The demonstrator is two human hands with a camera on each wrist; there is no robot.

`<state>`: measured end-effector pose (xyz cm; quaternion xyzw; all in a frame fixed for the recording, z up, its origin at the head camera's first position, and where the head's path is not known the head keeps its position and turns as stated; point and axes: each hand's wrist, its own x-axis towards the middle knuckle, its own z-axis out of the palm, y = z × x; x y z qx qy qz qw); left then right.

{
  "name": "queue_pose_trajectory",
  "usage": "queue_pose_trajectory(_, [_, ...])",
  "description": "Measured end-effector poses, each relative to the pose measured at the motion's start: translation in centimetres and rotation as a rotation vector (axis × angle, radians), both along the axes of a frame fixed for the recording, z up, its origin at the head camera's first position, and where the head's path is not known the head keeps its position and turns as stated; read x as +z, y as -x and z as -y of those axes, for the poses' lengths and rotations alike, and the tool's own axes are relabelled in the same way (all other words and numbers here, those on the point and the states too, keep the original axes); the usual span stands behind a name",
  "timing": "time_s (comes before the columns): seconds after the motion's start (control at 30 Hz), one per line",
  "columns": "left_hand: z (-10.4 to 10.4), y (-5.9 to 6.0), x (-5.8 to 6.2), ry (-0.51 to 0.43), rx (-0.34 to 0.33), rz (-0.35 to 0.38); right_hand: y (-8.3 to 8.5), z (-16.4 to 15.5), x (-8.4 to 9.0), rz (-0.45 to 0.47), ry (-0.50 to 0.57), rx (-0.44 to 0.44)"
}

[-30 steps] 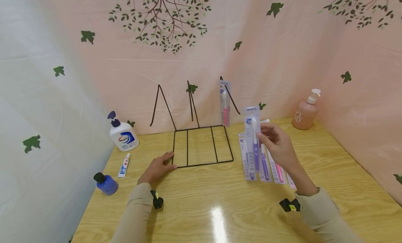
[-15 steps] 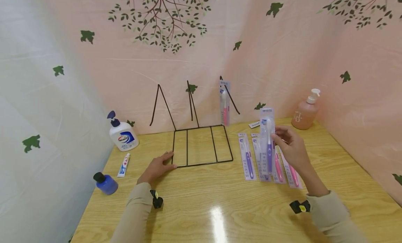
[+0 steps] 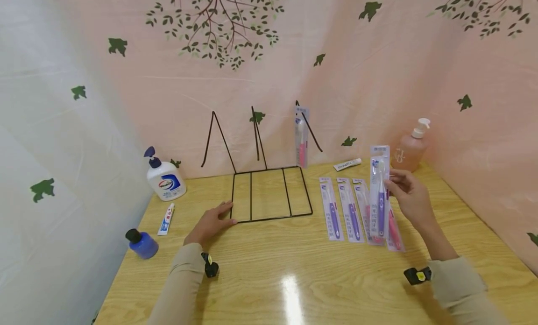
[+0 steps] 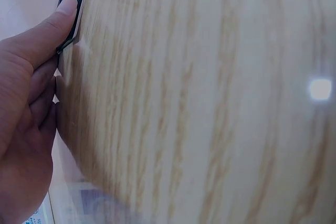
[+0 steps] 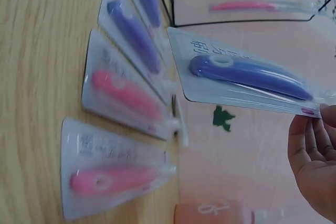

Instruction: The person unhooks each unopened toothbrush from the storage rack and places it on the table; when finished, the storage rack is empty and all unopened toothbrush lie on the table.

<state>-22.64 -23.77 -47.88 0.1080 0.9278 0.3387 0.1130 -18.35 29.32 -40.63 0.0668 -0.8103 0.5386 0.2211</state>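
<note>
My right hand (image 3: 413,200) pinches a packaged purple toothbrush (image 3: 380,199) by the edge of its clear blister pack. It is upright, raised over the right end of a row of packaged toothbrushes. In that row lie two purple ones, the nearer to it being a purple toothbrush (image 3: 351,212), and two pink ones, including a pink toothbrush (image 5: 121,179) at the right end. My left hand (image 3: 210,224) rests at the front left corner of a black wire display rack (image 3: 271,218), thumb and fingertips touching its wire. A packaged pink toothbrush (image 3: 301,140) hangs on the rack's right hook.
A white pump bottle (image 3: 166,181), a toothpaste tube (image 3: 166,219) and a blue bottle (image 3: 145,247) stand or lie at the left. At the back right are a small white tube (image 3: 347,165) and a pink pump bottle (image 3: 409,150). Patterned cloth hangs behind the table.
My right hand has carried the purple toothbrush rightward across the row, uncovering the purple packs and the small white tube. The left hand stays at the rack.
</note>
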Motion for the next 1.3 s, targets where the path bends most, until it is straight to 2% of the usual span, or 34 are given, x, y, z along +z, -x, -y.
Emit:
queue_pose_trajectory(0.47, [0.0,-0.1,0.2,-0.006,0.010,0.001,0.2,-6.2,-1.9,0.243,-0.083,-0.052])
queue_pose_trajectory(0.7, [0.0,0.0,0.2,-0.006,0.015,0.012,0.8,-8.7,-2.9,0.363,-0.145,-0.024])
queue_pose_trajectory(0.87, [0.0,0.0,0.2,-0.006,0.012,0.016,0.8,-9.8,-4.0,0.448,-0.146,0.039])
queue_pose_trajectory(1.03, [0.0,-0.1,0.1,-0.007,0.016,0.015,0.8,-10.7,-5.2,0.569,-0.226,0.056])
queue_pose_trajectory(1.2, [-0.1,-0.1,0.1,-0.003,0.015,0.013,1.2,-11.1,-6.0,0.617,-0.300,0.044])
queue_pose_trajectory(1.3, [-0.1,-0.1,0.2,-0.005,0.016,0.015,1.6,-11.2,-6.4,0.634,-0.310,0.040])
